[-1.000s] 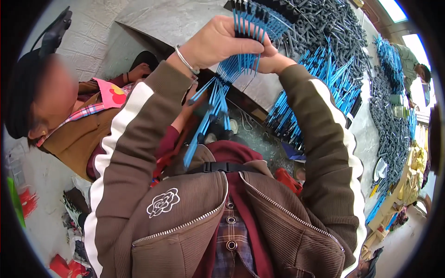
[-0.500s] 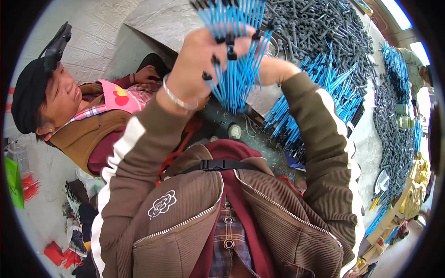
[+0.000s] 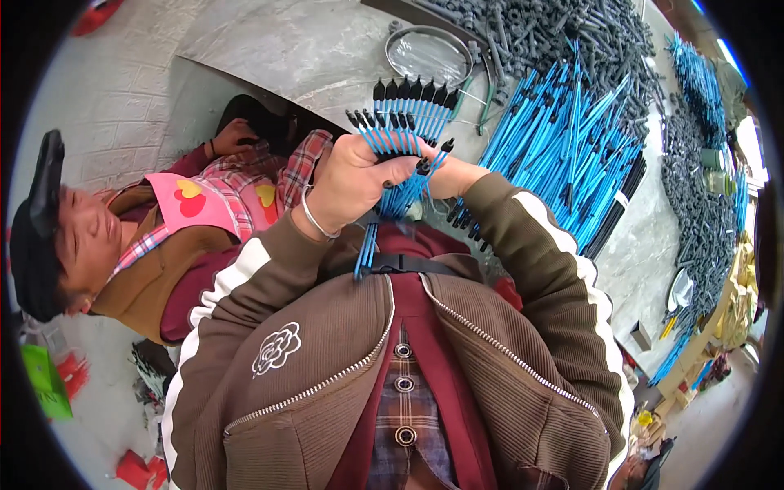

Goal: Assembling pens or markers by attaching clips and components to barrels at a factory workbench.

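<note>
Head view: both hands [image 3: 384,175] grip blue tube bundle [image 3: 404,135].

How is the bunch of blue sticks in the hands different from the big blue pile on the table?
The held bunch is small, gathered tight in the left hand, black tips lined up. The table pile is far bigger, lying loose and spread out, untouched. Both are thin blue sticks with black ends.

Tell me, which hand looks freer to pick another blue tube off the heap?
Probably the right hand. The left hand is wrapped around the bundle of blue tubes, while the right only touches its side and lies nearer the heap of blue tubes.
</note>
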`<state>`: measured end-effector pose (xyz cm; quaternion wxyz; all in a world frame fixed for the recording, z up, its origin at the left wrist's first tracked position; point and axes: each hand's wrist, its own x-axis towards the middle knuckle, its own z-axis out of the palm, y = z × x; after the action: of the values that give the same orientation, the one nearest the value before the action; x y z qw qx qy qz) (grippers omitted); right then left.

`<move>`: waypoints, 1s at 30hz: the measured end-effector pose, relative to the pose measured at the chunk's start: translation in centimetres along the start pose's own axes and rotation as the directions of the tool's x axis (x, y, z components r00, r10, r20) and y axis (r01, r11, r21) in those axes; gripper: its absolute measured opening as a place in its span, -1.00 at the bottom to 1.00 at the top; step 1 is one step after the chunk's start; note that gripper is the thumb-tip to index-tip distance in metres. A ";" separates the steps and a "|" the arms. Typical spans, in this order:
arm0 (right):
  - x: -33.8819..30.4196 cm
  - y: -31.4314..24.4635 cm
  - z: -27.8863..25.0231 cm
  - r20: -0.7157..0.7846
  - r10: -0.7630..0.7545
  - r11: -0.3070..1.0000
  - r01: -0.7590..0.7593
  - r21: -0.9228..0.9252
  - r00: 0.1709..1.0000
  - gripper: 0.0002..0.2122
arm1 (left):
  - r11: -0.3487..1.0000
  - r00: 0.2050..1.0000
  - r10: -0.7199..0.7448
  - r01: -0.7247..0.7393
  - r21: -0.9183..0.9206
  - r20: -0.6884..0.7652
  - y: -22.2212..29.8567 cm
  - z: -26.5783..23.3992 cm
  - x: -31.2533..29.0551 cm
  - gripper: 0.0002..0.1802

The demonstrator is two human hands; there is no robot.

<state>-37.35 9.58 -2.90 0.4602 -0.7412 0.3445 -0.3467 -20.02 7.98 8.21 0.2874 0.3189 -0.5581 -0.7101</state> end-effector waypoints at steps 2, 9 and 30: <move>0.9 -2.4 -2.1 0.198 0.214 0.965 -0.239 0.110 0.957 -0.77 | 0.998 1.000 -0.002 0.002 -0.060 0.001 -0.6 0.0 0.9 -0.85; 1.1 -0.8 -2.8 0.128 0.358 0.922 -0.371 0.111 0.925 -0.64 | 0.992 0.994 0.079 -0.086 -0.097 -0.074 -0.3 -0.3 3.6 -0.85; -3.4 12.6 0.3 0.473 0.336 0.888 -0.106 -0.448 0.815 -0.71 | 0.865 0.994 -0.072 0.102 -0.492 0.080 -0.2 -1.4 7.3 -0.76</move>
<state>-41.25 8.29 -15.25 0.4140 -0.8400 0.3506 0.0105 -23.58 1.56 6.84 0.3107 0.2383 -0.3508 -0.8506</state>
